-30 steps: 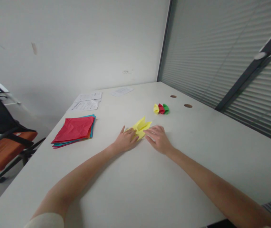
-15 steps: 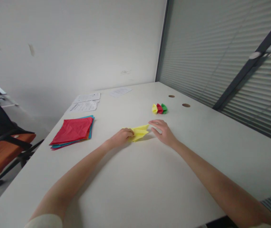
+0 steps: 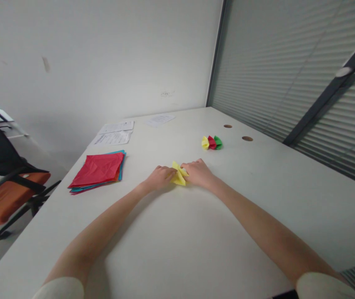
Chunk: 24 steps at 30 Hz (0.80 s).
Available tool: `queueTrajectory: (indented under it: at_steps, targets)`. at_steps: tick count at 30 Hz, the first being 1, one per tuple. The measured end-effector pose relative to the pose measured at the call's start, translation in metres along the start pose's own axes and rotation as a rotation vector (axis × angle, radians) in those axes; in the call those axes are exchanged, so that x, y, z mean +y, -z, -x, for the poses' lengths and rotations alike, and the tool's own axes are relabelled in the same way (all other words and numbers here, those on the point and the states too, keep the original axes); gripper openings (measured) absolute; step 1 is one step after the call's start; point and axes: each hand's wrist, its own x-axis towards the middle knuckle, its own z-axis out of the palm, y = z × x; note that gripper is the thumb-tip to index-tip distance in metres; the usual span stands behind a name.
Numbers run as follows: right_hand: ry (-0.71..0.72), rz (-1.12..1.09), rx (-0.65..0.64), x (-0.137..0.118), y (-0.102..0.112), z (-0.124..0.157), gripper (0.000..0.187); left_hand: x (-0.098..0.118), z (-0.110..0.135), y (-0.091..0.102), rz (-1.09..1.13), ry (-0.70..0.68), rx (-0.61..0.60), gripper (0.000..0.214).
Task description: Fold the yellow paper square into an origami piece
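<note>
White table [image 3: 177,245] | left hand [image 3: 159,178], right hand [image 3: 199,172] | both pinch yellow paper [image 3: 179,178]

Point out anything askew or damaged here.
The paper stack on the left is askew: blue edges stick out beneath its wrinkled red top sheet. The wall bears a brownish mark at upper left. Nothing looks spilled.

Left hand [image 3: 159,177] and right hand [image 3: 199,172] both gripping the yellow paper [image 3: 179,177] now, red-topped stack [image 3: 98,170] over to the left, three folded pieces [image 3: 211,143] beyond!
</note>
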Motion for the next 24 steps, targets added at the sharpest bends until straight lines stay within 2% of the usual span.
queueTrajectory:
  at_steps: [4,8,12,14,15,18,20,21,22,24]
  targets:
    - [-0.079,-0.035,-0.049,-0.019,-0.004,-0.001,0.028,0.005,-0.002,0.002,0.203,0.15,-0.021,0.043]
    - [-0.184,-0.093,-0.125,-0.025,-0.007,-0.002,0.028,0.004,-0.004,0.002,0.368,0.193,-0.118,0.036]
    - [-0.217,-0.109,-0.104,-0.024,-0.009,-0.002,0.027,0.008,-0.005,0.0,0.502,0.228,-0.16,0.04]
    - [-0.218,-0.114,-0.074,-0.022,-0.011,-0.003,0.025,0.012,-0.007,-0.002,0.546,0.243,-0.061,0.035]
    - [-0.228,-0.132,-0.059,-0.021,-0.012,-0.003,0.023,0.013,-0.008,-0.003,0.561,0.268,0.045,0.033]
    - [-0.296,-0.238,0.006,-0.015,-0.014,-0.005,0.018,0.015,-0.012,-0.006,0.628,0.439,0.488,0.045]
    - [-0.334,-0.319,0.088,-0.011,-0.016,-0.007,0.015,0.013,-0.014,-0.006,0.793,0.593,0.692,0.063]
    - [-0.339,-0.356,0.142,-0.009,-0.017,-0.008,0.013,0.013,-0.014,-0.006,0.927,0.665,0.731,0.07]
    - [-0.335,-0.392,0.202,-0.007,-0.018,-0.009,0.012,0.013,-0.014,-0.005,1.085,0.722,0.718,0.072]
    - [-0.309,-0.46,0.307,-0.006,-0.02,-0.009,0.011,0.013,-0.014,-0.003,1.402,0.759,0.544,0.063]
